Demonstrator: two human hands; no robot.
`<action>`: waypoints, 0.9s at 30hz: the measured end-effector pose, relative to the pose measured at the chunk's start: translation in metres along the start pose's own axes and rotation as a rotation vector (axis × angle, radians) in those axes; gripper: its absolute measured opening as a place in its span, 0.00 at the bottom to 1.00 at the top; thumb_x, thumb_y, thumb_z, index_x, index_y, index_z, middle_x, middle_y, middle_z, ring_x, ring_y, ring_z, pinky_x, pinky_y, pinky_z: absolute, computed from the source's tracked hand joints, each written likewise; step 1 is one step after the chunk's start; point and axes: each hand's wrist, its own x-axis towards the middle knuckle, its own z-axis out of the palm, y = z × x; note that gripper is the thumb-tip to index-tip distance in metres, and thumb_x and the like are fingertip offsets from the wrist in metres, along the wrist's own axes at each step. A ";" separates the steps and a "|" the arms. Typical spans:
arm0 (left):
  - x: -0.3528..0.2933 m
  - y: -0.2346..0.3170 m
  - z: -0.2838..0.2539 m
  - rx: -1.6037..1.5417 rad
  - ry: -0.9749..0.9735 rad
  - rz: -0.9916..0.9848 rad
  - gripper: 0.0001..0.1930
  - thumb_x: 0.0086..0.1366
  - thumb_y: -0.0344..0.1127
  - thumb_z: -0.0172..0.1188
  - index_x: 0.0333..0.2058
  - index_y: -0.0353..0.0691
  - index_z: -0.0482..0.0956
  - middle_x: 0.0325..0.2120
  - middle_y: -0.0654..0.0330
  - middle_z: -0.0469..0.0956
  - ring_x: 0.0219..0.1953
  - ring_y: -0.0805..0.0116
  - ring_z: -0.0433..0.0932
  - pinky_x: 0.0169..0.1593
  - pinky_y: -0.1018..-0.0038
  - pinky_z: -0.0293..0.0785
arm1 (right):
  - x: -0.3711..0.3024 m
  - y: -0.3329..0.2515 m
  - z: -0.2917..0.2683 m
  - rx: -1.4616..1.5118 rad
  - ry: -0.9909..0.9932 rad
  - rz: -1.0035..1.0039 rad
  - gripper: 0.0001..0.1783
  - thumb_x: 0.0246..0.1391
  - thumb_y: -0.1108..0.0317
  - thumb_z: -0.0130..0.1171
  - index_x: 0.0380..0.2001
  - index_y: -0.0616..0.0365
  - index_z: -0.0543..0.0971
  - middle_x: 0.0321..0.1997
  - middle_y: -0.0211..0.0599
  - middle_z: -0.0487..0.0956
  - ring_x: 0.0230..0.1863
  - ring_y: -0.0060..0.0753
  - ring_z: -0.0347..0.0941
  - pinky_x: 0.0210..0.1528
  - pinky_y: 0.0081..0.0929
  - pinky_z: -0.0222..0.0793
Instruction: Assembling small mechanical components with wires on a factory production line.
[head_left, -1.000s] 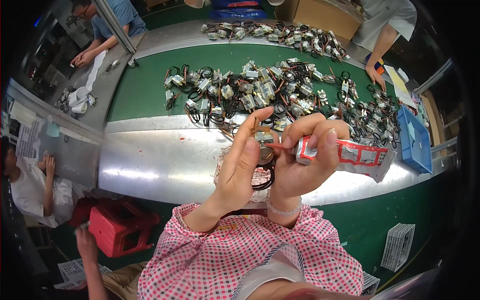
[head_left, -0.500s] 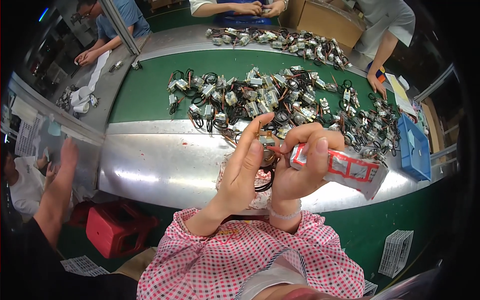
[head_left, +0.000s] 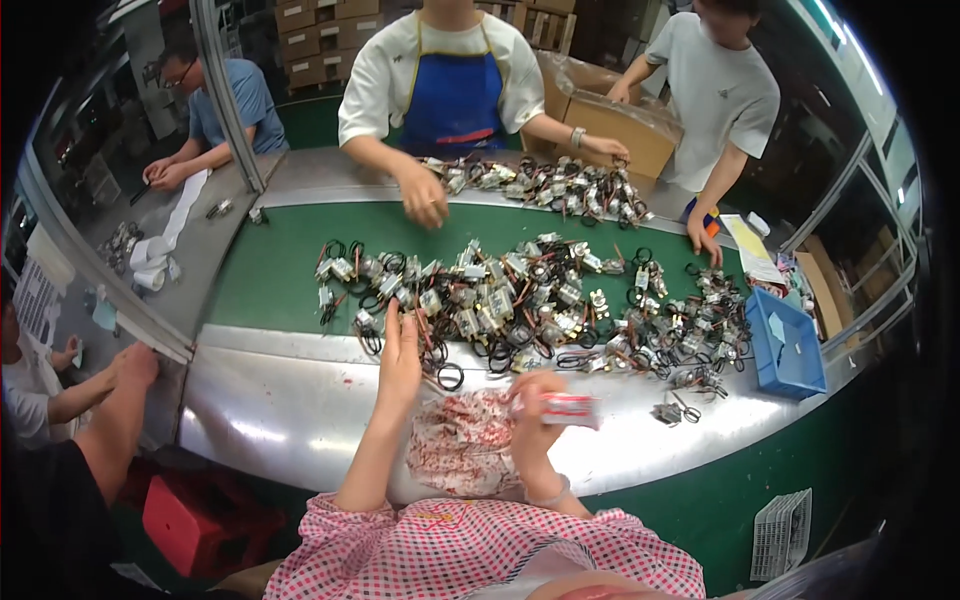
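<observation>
My left hand [head_left: 400,365] reaches to the near edge of a heap of small metal-cased electrical parts [head_left: 490,300] with coiled black leads and reddish-brown tips. Its fingers are stretched out, and I see nothing held in them. My right hand [head_left: 530,440] is closed round a red and white squeeze tube [head_left: 568,408], slightly blurred, above the steel edge of the bench. Between my forearms lies a crumpled cloth [head_left: 455,450] with a red and white speckled pattern.
Across the green bench [head_left: 285,235], a person in a blue apron [head_left: 450,95] reaches toward a second row of parts [head_left: 560,185]. Another person stands by a cardboard box [head_left: 620,130]. A blue tray [head_left: 785,345] sits at the right; a red stool [head_left: 200,520] is lower left.
My hands have parted: the left moved forward and left to the heap, no longer holding a part. The right lowered with the tube. The view has tilted up; the person opposite now reaches out.
</observation>
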 end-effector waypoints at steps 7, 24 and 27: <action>-0.029 -0.018 -0.030 0.684 0.107 0.270 0.15 0.54 0.26 0.49 0.42 0.32 0.65 0.35 0.51 0.67 0.40 0.59 0.68 0.46 0.71 0.62 | -0.048 0.034 -0.017 -0.216 -0.347 0.179 0.02 0.43 0.77 0.54 0.23 0.61 0.71 0.25 0.33 0.70 0.28 0.25 0.65 0.33 0.21 0.60; -0.092 -0.075 -0.035 0.670 -0.757 0.248 0.12 0.54 0.40 0.51 0.36 0.41 0.68 0.31 0.60 0.67 0.25 0.60 0.73 0.24 0.70 0.71 | -0.057 0.056 -0.018 -0.062 -0.227 0.614 0.05 0.46 0.73 0.52 0.20 0.62 0.72 0.22 0.33 0.72 0.23 0.22 0.65 0.29 0.21 0.62; -0.077 -0.065 -0.034 0.560 -0.742 0.277 0.11 0.55 0.39 0.49 0.36 0.42 0.69 0.32 0.61 0.69 0.24 0.63 0.73 0.24 0.72 0.71 | -0.049 0.064 -0.026 -0.017 -0.310 0.648 0.08 0.46 0.70 0.51 0.18 0.63 0.71 0.21 0.36 0.71 0.21 0.24 0.64 0.25 0.20 0.62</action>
